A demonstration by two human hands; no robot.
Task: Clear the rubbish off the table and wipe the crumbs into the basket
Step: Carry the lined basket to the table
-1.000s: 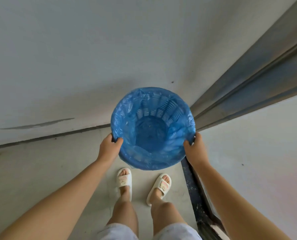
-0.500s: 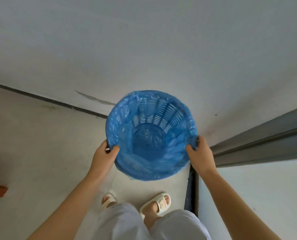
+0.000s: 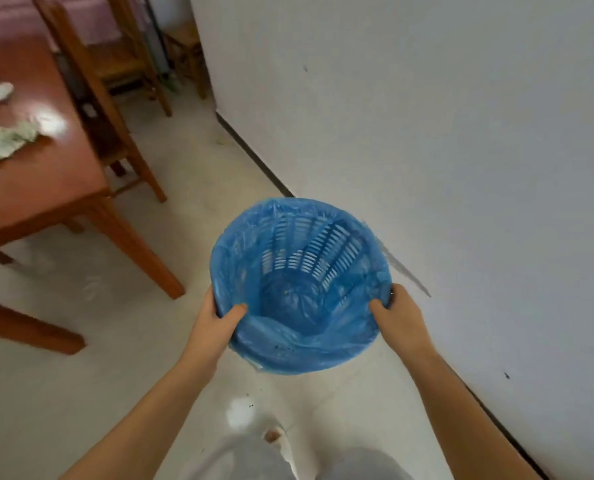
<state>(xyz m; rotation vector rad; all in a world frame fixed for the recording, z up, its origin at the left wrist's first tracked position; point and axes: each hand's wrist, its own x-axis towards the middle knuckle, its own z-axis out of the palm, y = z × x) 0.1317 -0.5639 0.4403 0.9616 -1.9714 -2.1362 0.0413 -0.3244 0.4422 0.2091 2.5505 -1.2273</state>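
I am holding the basket [image 3: 300, 285] up between my hands, left hand [image 3: 215, 323] and right hand [image 3: 397, 315] each gripping its rim. Rubbish [image 3: 6, 140] is lying on the tabletop [image 3: 46, 181], far left of them.

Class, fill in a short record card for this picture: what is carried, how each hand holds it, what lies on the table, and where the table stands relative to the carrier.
carried: basket lined with a blue bag
left hand: grips the rim, thumb inside
right hand: grips the opposite rim
basket contents: a few specks only
table: ahead, to the left
on table: crumpled tissues
beside table: wooden chair
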